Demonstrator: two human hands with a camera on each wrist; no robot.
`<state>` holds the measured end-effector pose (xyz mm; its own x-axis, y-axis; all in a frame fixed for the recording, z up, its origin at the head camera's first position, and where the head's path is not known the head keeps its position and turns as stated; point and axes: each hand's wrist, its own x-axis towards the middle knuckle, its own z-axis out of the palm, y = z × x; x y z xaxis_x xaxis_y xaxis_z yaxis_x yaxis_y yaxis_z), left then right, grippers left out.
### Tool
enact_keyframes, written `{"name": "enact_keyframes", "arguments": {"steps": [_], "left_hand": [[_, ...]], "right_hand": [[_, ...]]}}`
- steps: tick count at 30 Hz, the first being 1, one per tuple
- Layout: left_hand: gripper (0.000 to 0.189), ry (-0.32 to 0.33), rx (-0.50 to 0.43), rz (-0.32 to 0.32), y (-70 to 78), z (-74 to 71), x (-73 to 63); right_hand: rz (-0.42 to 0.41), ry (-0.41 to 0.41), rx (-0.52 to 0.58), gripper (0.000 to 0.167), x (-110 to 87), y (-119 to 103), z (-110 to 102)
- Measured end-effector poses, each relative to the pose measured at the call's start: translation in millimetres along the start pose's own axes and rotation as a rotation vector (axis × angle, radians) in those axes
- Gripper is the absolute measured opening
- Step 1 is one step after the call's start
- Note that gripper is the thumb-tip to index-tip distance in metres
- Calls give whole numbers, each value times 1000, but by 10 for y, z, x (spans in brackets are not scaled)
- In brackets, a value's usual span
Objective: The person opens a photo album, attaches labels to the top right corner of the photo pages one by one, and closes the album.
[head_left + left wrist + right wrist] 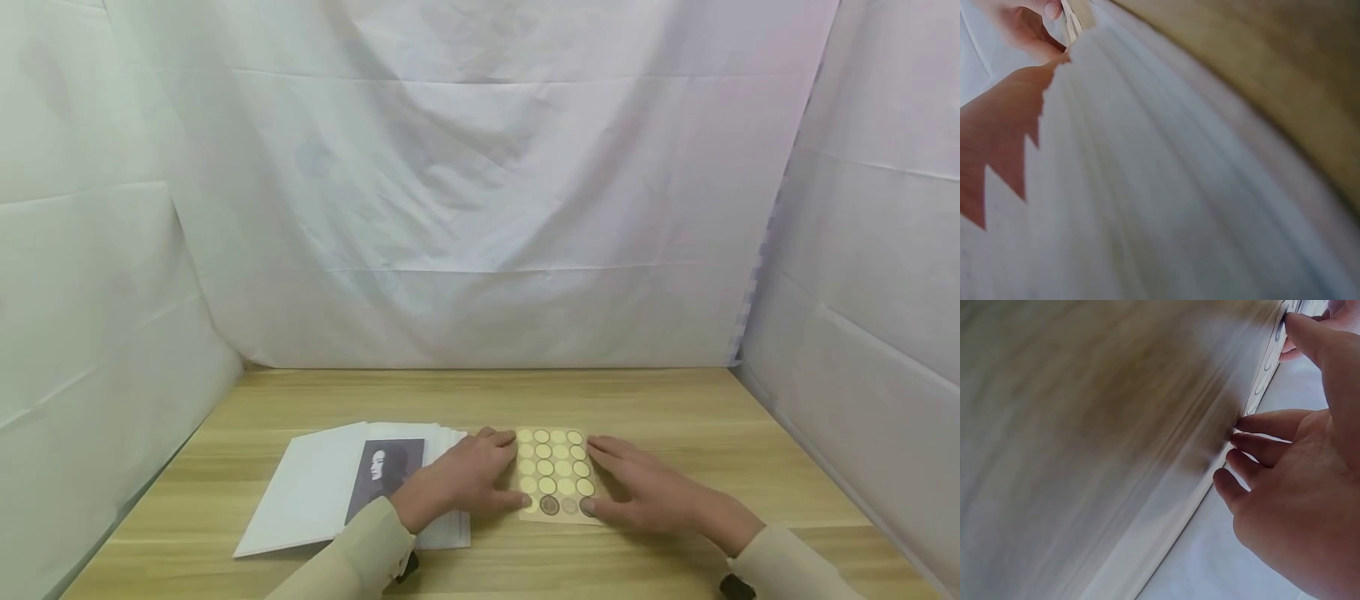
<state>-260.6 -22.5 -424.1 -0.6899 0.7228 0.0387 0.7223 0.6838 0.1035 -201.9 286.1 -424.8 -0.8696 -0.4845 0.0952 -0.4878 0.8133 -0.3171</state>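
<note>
A sheet of round yellow stickers (553, 468) lies flat on the wooden table, some circles ringed in dark outline. Several circles in its bottom row look brownish or pale rather than yellow. My left hand (471, 477) touches its left edge, thumb at the lower left corner and fingers near the upper left. On the opposite side, my right hand (651, 492) has its thumb at the lower right circle and fingertips along the right edge. In the right wrist view, that hand's fingers (1266, 425) are spread and gently bent, their tips on the tabletop.
Left of the sheet, partly under my left forearm, lies an open book (315, 483) with white pages and a dark portrait picture (384, 471). The pages (1122, 187) fan close to the left wrist camera. White cloth (480, 208) encloses the table's back and sides.
</note>
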Motion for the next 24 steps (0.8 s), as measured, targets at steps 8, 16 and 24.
{"name": "enact_keyframes", "arguments": {"steps": [8,16,24], "left_hand": [[78,-7,-42,17,21,-20,-30],[91,-19,-194,16,68,-2,-27],[84,87,-550,22,81,-3,16]], "right_hand": [[-13,-3,34,90,26,-23,12],[12,-18,171,89,58,-42,44],[8,-6,368,80,86,-58,14]]}}
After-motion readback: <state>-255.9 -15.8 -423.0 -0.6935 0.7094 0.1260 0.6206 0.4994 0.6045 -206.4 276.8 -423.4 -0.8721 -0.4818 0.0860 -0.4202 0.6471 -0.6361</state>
